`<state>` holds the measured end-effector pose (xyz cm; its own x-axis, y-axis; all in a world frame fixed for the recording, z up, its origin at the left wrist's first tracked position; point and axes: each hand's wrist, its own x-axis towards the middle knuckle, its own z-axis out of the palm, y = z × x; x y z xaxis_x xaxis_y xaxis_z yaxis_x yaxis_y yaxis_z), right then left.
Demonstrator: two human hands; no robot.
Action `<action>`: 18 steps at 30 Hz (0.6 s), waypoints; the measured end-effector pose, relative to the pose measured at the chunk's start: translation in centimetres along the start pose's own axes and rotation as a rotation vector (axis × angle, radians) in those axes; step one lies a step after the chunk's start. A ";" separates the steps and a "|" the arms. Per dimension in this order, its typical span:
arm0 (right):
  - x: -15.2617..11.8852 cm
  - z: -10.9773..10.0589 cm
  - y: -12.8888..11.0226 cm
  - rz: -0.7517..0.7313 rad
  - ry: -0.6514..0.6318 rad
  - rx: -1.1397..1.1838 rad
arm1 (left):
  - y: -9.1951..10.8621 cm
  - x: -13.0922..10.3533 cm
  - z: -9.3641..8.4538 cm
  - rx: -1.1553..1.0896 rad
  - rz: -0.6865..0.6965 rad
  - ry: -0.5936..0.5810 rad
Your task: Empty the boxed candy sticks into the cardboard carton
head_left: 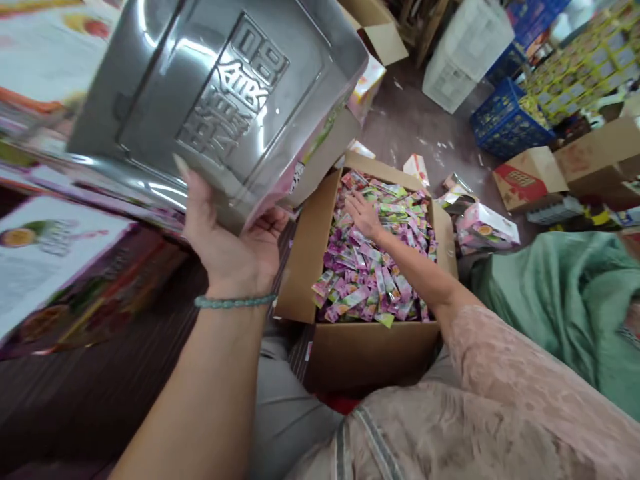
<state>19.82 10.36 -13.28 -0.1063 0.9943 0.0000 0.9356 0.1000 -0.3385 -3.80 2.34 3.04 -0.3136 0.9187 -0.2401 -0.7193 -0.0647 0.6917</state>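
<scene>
**Silver tin held up, other hand in the sachets**

The left hand (pixel 235 240) holds a silver tin (pixel 220 100) up near the camera, tilted, its embossed characters facing the viewer. The palm cups the tin's lower edge, with the thumb laid against the embossed face and the fingers curled round the far side. A green bead bracelet (pixel 234 302) sits on that wrist.

The right hand (pixel 364 215) reaches down into an open carton (pixel 360 347) and lies flat, fingers spread, on top of the sachets (pixel 370 267) that fill it; it grips nothing that can be seen. The sachets are pink, purple and green, heaped loosely. The carton stands on the floor just in front of the person's knees, to the right of the tin and below it.

To the left, printed boxes (pixel 55 260) lie stacked on a dark bench (pixel 115 373). Further back on the floor are blue crates (pixel 505 123), a white crate (pixel 463 57) and more cartons (pixel 530 177). A green cloth (pixel 565 300) lies at the right.
</scene>
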 end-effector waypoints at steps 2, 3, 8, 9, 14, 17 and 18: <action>-5.3 -2.7 2.4 -0.053 0.094 -0.067 | 0.1 -0.5 0.7 0.002 -0.038 0.020; -8.5 -3.8 3.8 -0.047 0.128 -0.109 | 0.2 -0.6 1.0 0.010 -0.054 0.036; -22.1 -3.2 10.1 0.453 0.075 -0.180 | -0.5 -1.1 1.8 0.022 -0.077 0.040; -23.2 -1.9 10.6 0.548 0.059 -0.161 | -1.0 -1.0 1.8 0.028 -0.072 0.016; -21.8 4.9 10.5 0.708 0.125 -0.024 | -3.3 -0.2 1.5 0.162 -0.015 -0.057; -20.0 6.1 10.9 0.747 0.181 0.125 | -4.5 0.1 1.9 0.200 -0.002 -0.093; -19.7 5.9 11.3 0.707 0.181 0.186 | -4.9 0.2 2.1 0.211 0.006 -0.123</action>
<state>30.55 -8.33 -22.68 0.5707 0.8112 -0.1274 0.6861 -0.5563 -0.4689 0.96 3.61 0.99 -0.2302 0.9600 -0.1593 -0.5683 0.0003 0.8228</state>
